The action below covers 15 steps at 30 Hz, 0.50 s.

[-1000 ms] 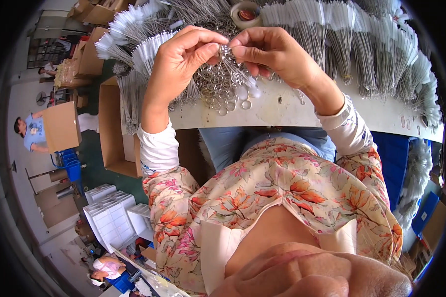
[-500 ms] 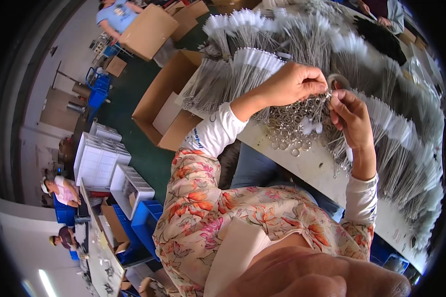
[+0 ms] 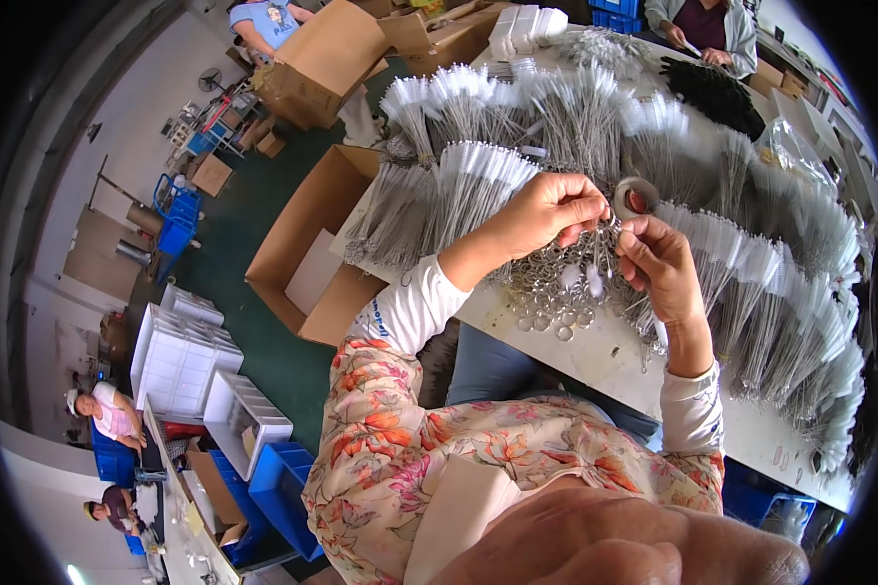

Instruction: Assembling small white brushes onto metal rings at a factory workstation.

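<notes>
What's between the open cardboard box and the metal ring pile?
Head view: white-tipped wire bundles on the table, plus the left forearm reaching across, between the open cardboard box and the metal ring pile.

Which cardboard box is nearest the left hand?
The open box just left of the table, with a pale flat sheet inside; the other boxes are farther from the left hand.

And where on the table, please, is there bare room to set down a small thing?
The table shows a bare strip between the loose metal rings and its near edge; it continues rightward, narrower, between that edge and the wire bundles. It is crowded around the left hand and right hand: rings heaped below, bundles beyond.
</notes>
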Available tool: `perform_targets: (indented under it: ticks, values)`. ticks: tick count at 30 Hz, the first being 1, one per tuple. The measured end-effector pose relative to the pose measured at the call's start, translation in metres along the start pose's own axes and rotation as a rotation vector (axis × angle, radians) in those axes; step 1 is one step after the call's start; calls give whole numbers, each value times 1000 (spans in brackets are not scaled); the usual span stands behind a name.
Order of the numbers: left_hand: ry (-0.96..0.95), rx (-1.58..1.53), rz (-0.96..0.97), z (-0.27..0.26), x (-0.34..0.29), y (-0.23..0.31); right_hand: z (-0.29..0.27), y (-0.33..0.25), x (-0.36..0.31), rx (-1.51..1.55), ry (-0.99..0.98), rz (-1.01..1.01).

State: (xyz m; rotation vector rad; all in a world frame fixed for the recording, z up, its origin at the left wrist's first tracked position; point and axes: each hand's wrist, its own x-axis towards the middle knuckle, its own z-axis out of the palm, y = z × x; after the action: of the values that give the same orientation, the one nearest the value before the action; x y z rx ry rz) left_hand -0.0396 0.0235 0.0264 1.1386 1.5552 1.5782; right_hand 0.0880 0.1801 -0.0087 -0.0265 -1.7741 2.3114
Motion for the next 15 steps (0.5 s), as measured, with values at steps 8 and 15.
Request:
perform_targets:
  ticks: [8, 15]
  values:
    - [57, 585, 291, 6, -12, 20, 18, -8, -5, -36, 13, -111]
    - [257, -320, 327, 47, -20, 17, 45, 21, -10, -14, 197, -463]
